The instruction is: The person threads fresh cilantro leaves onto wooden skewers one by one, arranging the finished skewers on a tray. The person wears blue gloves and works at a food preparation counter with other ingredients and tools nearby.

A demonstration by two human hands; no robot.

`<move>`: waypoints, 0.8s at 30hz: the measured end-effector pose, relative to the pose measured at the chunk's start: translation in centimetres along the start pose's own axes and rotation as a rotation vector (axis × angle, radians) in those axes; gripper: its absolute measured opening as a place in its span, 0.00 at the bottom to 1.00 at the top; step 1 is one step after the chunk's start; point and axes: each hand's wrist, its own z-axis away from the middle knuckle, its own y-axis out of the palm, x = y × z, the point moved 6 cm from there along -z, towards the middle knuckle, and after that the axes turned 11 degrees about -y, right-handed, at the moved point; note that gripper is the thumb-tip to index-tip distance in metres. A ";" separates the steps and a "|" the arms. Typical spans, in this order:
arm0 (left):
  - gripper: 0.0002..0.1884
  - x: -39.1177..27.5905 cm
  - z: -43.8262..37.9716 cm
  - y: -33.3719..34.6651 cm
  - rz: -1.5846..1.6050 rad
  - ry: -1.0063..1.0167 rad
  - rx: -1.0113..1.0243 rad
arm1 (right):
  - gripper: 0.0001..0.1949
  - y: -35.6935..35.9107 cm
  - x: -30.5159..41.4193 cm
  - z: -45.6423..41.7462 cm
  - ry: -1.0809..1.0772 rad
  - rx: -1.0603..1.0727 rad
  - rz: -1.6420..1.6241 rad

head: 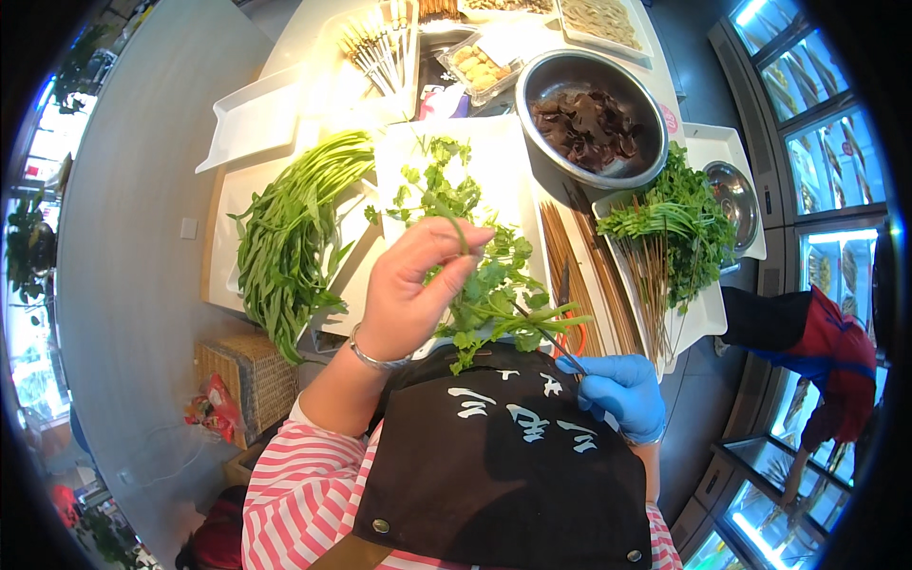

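My left hand (420,288), bare with a bracelet at the wrist, pinches a thin green stem (454,226) between thumb and fingertips. In a blue glove, my right hand (625,399) grips a thin dark skewer (566,350) low over the apron. The skewer's far end meets a bunch of coriander stems (545,318); whether it pierces all of them I cannot tell. Loose coriander (452,182) lies in a white tray (499,139) beyond my left hand, which partly covers it. Scissors with orange handles (581,338) lie partly hidden behind the stems.
Long leafy greens (292,235) overhang the table at left. A steel bowl (524,107) holds dark wood ear fungus (588,128). Thin wooden skewers (566,249) lie right of the tray, beside another tray (702,324) of greens. Another person (833,363) is near lit display cabinets.
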 end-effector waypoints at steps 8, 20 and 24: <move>0.22 -1.3 1.5 2.4 -0.064 -0.116 0.178 | 0.16 0.3 0.1 -0.4 -0.022 -0.024 0.016; 0.08 0.3 1.7 1.8 0.516 -0.290 0.139 | 0.16 0.4 -0.2 -0.2 -0.013 -0.021 0.040; 0.07 0.6 1.6 1.8 0.639 -0.281 0.192 | 0.16 0.2 -0.5 -0.2 -0.019 -0.016 0.080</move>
